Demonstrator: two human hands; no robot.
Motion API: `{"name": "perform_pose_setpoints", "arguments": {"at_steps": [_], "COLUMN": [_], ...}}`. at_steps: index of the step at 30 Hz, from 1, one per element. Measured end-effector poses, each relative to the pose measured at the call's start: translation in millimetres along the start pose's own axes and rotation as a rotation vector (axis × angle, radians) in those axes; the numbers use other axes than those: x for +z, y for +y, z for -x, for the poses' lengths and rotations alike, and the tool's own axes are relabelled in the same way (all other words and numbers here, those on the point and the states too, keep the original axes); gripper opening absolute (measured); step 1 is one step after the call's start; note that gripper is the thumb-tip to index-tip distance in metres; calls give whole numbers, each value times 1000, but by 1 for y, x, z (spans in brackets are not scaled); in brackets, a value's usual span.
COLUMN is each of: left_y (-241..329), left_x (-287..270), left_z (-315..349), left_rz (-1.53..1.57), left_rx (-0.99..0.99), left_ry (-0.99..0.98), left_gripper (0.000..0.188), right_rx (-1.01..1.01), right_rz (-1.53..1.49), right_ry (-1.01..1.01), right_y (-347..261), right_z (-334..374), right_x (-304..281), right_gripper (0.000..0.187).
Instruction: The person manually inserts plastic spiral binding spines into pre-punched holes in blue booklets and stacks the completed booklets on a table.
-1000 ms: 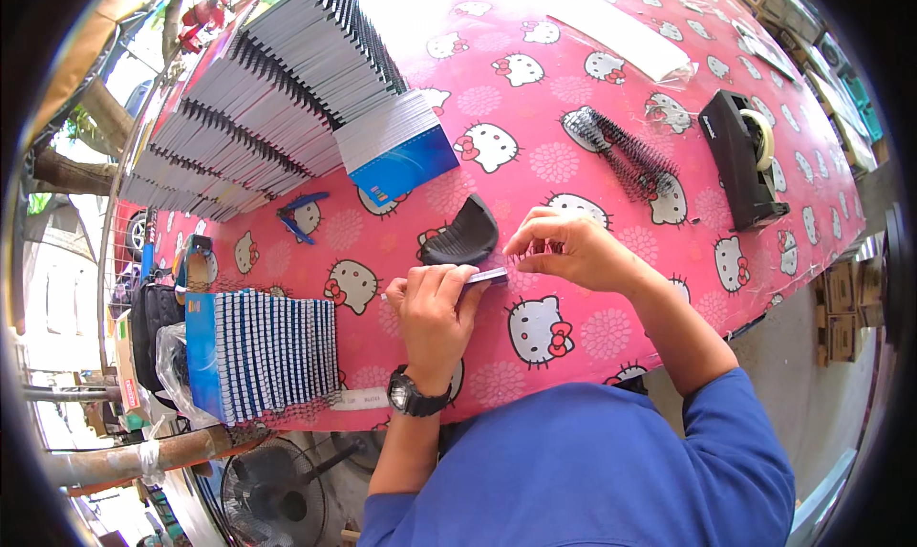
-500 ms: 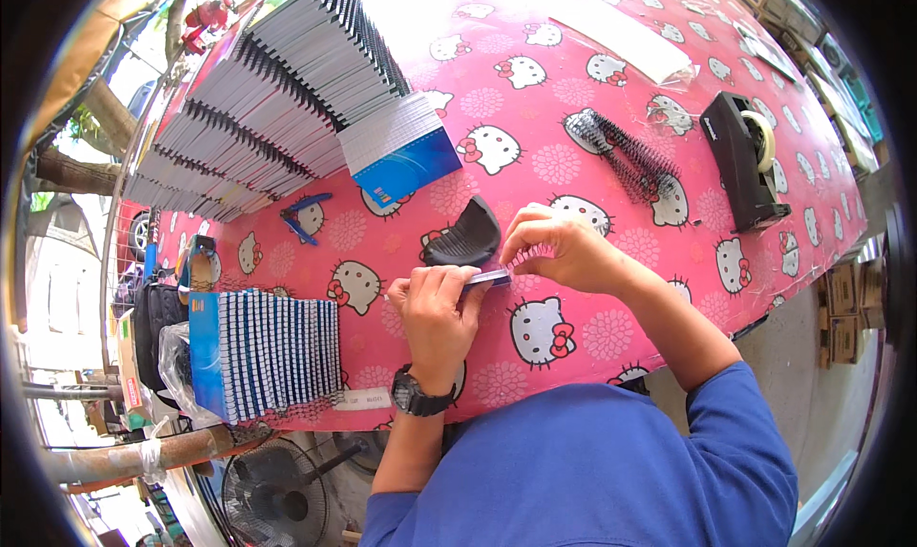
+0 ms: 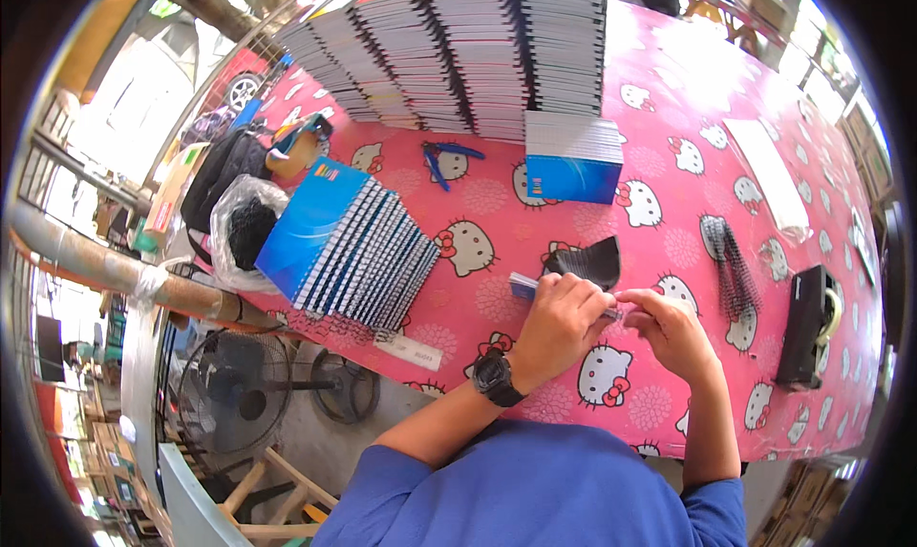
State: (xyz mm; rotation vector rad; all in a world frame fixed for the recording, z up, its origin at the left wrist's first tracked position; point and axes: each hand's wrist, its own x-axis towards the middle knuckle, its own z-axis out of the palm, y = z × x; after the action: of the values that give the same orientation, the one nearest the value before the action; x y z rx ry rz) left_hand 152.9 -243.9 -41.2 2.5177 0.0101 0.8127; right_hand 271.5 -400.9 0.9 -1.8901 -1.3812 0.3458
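My left hand (image 3: 570, 316), with a black watch on its wrist, is closed around a thin notebook (image 3: 522, 284). The notebook's blue and white end sticks out left of the fingers; the rest is hidden beneath them. At its other end is my right hand (image 3: 671, 329), thumb and forefinger bent together beside the notebook's edge. What those fingertips pinch is too small to make out. Just beyond both hands lies a black, curved, ribbed piece (image 3: 590, 262). Further right rests a bundle of black binding coils (image 3: 732, 270).
Tall rows of coil-bound notebooks (image 3: 478, 60) line the far side. Blue-covered stacks stand at left (image 3: 358, 246) and far centre (image 3: 573, 170). Blue pliers (image 3: 447, 161) lie between them. A black tape dispenser (image 3: 804, 332) is at right. A fan (image 3: 234, 389) stands below the table edge.
The view has turned left, so the table's things sit further right. My left hand now covers more of the notebook. The strip of coil visible earlier under my right fingers no longer shows clearly.
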Motion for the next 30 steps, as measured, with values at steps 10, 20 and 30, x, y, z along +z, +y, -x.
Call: {"name": "perform_pose_setpoints", "arguments": {"at_steps": [10,20,30], "left_y": [0,4,-8], "left_x": [-1,-1,0], "left_z": [5,2,9], "left_rz": [3,60,64], "left_rx": [71,59,114], "left_ry": [-75,32,42], "left_gripper": [24,20,19], "right_rx": [375,193,135], "right_rz": [-23,445,346], "right_ry": [-87,-23,132], "right_y": [21,36,51], "right_z": [-38,-65,-38], "right_x": [-12,52,44], "right_gripper": [50,55,52]}}
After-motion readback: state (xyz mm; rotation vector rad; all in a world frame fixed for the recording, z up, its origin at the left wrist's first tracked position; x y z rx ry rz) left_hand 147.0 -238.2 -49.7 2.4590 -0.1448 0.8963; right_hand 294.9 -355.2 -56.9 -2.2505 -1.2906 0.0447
